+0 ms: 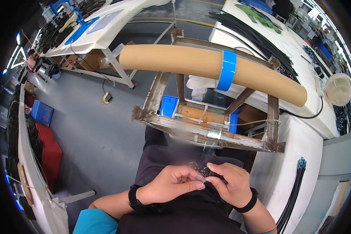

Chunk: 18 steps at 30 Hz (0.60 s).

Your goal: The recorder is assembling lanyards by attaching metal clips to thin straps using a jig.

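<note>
My left hand [174,182] and my right hand [227,181] meet over my lap, fingertips together. Between them they pinch a small dark part [204,171] with a thin clear strip or thread running up toward the wooden frame [206,130]. The part is mostly hidden by my fingers. Both wrists wear black bands. Above the hands a long brown cardboard tube [191,62] rests across the frame, with a blue tape band [226,69] around it.
A white table [300,66] to the right carries black strips, green pieces and a white basket [338,89]. Another white table [101,27] stands at the back left. Blue crates [41,112] and a red crate [48,150] sit on the grey floor at left.
</note>
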Tool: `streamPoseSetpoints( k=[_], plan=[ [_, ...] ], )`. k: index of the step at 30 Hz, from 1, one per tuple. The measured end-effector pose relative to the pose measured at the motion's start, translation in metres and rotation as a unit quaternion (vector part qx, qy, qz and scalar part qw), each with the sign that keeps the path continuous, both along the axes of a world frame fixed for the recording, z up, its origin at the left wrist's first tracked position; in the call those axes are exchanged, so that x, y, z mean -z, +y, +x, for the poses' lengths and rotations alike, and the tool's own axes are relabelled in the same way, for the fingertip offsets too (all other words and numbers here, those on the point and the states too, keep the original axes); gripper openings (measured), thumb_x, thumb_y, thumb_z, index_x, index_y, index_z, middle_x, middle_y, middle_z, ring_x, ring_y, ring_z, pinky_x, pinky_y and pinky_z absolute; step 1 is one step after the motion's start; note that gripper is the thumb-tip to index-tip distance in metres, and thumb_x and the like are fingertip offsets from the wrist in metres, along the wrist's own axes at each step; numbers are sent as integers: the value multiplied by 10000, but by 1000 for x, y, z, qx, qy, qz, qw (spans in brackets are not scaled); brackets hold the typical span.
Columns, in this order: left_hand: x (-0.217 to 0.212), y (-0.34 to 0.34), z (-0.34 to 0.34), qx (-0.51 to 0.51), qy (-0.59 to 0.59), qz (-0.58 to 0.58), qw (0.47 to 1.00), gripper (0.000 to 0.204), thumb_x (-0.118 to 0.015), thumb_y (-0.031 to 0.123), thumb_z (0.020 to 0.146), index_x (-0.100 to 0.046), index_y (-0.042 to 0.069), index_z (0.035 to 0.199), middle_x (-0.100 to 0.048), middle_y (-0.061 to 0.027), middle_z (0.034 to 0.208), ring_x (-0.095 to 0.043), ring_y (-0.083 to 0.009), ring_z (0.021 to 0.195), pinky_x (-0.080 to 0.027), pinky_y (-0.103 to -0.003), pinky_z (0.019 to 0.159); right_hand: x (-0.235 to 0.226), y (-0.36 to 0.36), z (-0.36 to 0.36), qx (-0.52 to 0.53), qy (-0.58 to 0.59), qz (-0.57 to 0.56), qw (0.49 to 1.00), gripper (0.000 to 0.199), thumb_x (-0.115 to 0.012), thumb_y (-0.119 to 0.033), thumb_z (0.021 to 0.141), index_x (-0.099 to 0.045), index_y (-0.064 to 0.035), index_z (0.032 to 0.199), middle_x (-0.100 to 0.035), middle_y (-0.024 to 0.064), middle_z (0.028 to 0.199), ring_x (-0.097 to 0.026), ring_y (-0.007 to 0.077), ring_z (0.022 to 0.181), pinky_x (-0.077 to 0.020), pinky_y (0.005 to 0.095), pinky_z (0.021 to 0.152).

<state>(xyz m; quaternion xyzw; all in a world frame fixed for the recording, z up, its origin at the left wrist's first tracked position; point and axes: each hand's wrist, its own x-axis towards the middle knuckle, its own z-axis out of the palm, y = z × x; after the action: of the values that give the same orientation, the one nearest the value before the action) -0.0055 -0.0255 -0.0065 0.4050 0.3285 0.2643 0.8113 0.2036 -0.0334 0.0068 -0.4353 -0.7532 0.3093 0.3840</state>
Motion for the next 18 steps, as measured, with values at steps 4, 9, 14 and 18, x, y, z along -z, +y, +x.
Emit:
streamPoseSetpoints(
  k=[4,9,14,18],
  plan=[
    [-2,-5,-6,-12,9,-13,1000,161,-614,45,901,-595,-18,1048,-655,-75,995,-637,-118,926,-519,-242,829,5,-2,-7,3,-24,19,1000,341,-737,-48,730,-619,7,1045,-596,129,702,-582,274,582,-476,338,535],
    [-3,-13,-4,-87,22,66,994,188,-612,2,887,-584,-7,1073,-661,-83,1003,-650,-135,936,-520,-249,830,7,-7,-7,13,-29,9,999,338,-724,-32,735,-617,10,1052,-615,139,733,-602,282,611,-492,339,559],
    [-7,-10,-5,-69,57,149,985,207,-619,-12,874,-588,-2,1079,-681,-63,960,-662,-144,944,-535,-260,801,6,-6,-9,13,-34,3,999,328,-717,-31,740,-614,5,1050,-615,133,740,-601,283,618,-489,339,558],
    [-14,-2,-1,-56,197,307,929,135,-690,14,817,-656,21,947,-685,-105,926,-678,-181,792,-542,-267,708,9,-4,-5,3,-39,-2,999,313,-708,-32,749,-615,1,1046,-610,126,739,-599,281,622,-485,338,555]
  ],
)
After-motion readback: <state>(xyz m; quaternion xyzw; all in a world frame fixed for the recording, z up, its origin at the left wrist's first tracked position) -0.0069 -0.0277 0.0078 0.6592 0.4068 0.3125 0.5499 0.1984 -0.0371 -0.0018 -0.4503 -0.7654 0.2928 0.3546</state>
